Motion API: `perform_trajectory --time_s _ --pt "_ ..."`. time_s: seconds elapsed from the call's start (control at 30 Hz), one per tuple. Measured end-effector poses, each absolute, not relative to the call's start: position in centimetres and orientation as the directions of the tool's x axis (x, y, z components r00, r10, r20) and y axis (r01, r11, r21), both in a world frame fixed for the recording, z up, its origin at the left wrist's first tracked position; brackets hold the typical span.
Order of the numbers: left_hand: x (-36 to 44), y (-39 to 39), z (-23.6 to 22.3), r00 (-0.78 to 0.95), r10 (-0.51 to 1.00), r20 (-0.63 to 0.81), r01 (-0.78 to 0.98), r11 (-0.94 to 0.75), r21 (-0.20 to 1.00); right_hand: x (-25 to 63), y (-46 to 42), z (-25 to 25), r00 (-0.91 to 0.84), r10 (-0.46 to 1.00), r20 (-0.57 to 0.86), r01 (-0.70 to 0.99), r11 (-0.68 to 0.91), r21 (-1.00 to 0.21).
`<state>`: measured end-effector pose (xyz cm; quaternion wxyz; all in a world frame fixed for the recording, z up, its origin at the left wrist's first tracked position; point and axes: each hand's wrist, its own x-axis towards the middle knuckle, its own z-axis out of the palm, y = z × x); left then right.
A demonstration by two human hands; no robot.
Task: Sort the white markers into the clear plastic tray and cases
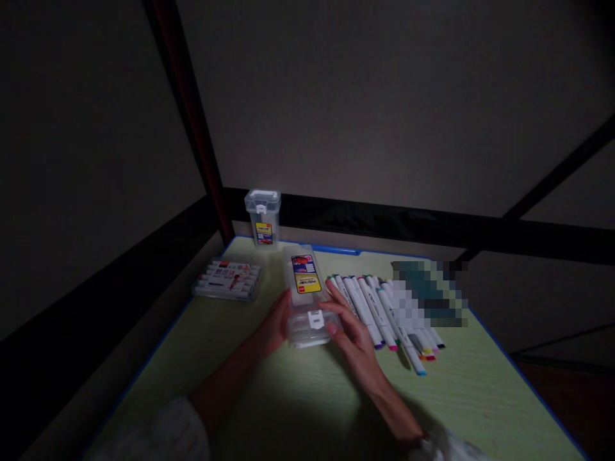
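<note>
Between my hands is a clear plastic marker case [300, 306] with a yellow, red and blue label. Its lidded end with a white latch points toward me, and the lid looks closed. My left hand [277, 325] grips the case's left side, its fingers partly hidden. On the right side, my right hand [353, 336] wraps the case, thumb beside the latch and fingers along the wall. Just right of that hand lies a spread of white markers [369, 312] with coloured ends.
A similar clear case [263, 221] stands upright at the back left corner. Left of the held case lies a flat clear pack of markers [228, 279]. A pixelated dark greenish patch [427, 291] covers the back right. The pale green table [269, 403] has blue edges; walls rise behind.
</note>
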<state>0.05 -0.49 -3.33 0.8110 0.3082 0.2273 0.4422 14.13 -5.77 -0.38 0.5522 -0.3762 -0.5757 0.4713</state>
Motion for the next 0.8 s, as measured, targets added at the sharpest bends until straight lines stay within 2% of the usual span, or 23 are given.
perform_trajectory --time_s 0.1,0.2,0.3,0.57,0.8 --pt "0.1 -0.6 -3.2 0.519 0.843 -0.142 -0.605 0.479 0.636 13.9 -5.9 -0.3 -0.125 0.952 0.280 -0.084 0.271 -0.959" --pt "-0.1 -0.6 -3.3 0.502 0.839 -0.209 -0.592 0.510 0.624 13.8 -6.0 -0.1 -0.120 0.948 0.296 -0.076 0.288 -0.954" --pt "-0.1 -0.6 -3.5 0.506 0.825 -0.250 -0.571 0.538 0.620 14.0 -5.9 0.3 -0.116 0.937 0.330 0.003 0.332 -0.943" --pt "0.0 -0.7 -3.9 0.508 0.835 -0.209 -0.567 0.507 0.648 14.2 -6.1 0.5 -0.128 0.882 0.454 0.277 0.471 -0.837" --pt "-0.1 -0.5 -4.4 0.523 0.833 -0.179 -0.551 0.491 0.675 14.1 -6.3 0.7 -0.184 0.857 0.481 0.381 0.514 -0.769"
